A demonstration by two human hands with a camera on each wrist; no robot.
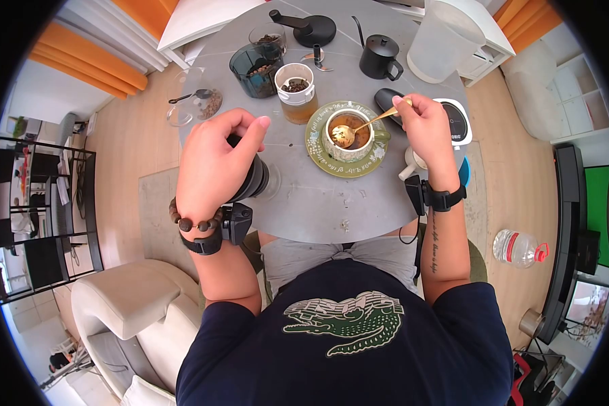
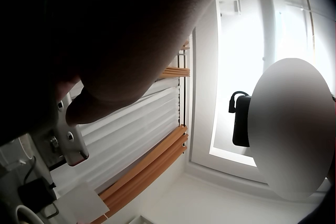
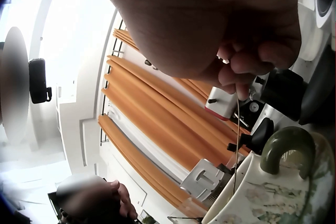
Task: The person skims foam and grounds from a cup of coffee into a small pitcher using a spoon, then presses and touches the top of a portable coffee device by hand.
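My right hand (image 1: pixel 426 135) pinches the handle of a gold spoon (image 1: pixel 386 115). The spoon's bowl is inside a floral teacup (image 1: pixel 348 154) of amber-brown liquid. The cup sits on a green saucer (image 1: pixel 318 152) with white lettering, its green handle (image 3: pixel 286 148) toward my right hand in the right wrist view. On the other side, my left hand (image 1: pixel 216 159) hovers over a black cylindrical vessel (image 1: pixel 254 179), fingers loosely bent and thumb out; it overlaps the vessel's upper part. No held object shows at the left fingers (image 3: pixel 124 198) in the right wrist view.
Behind the cup stand a white-rimmed glass (image 1: pixel 298 111) of amber liquid with dark bits, a dark translucent container (image 1: pixel 250 76) and a black gooseneck kettle (image 1: pixel 380 59). A small scale (image 1: pixel 453 122) lies at right. A spoon (image 1: pixel 189 97) rests over a glass dish at left.
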